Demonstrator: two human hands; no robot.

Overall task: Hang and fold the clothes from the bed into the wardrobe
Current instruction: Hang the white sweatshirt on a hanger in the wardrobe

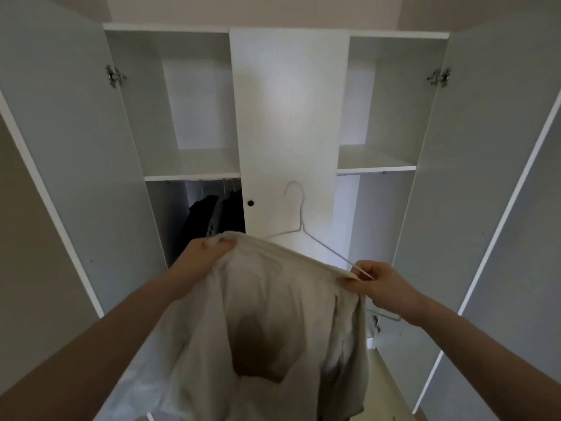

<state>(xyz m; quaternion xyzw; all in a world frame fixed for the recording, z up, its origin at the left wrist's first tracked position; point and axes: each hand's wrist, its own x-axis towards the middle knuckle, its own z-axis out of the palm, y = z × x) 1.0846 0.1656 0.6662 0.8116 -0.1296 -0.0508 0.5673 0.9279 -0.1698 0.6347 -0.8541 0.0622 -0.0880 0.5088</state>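
Observation:
I stand before an open white wardrobe [288, 117]. A cream garment [273, 314] hangs between my hands, draped over a thin white wire hanger [300, 220] whose hook points up in front of the closed middle door. My left hand [203, 256] grips the garment's left top edge. My right hand [376, 281] pinches the hanger's right end together with the garment's right corner. The hanger's lower bar is hidden by the cloth.
Dark clothes [218, 214] hang on a rail in the left compartment under a shelf [191, 171]. The right compartment has a shelf [376, 165] above open space. Both outer doors [69, 162] stand wide open at my sides.

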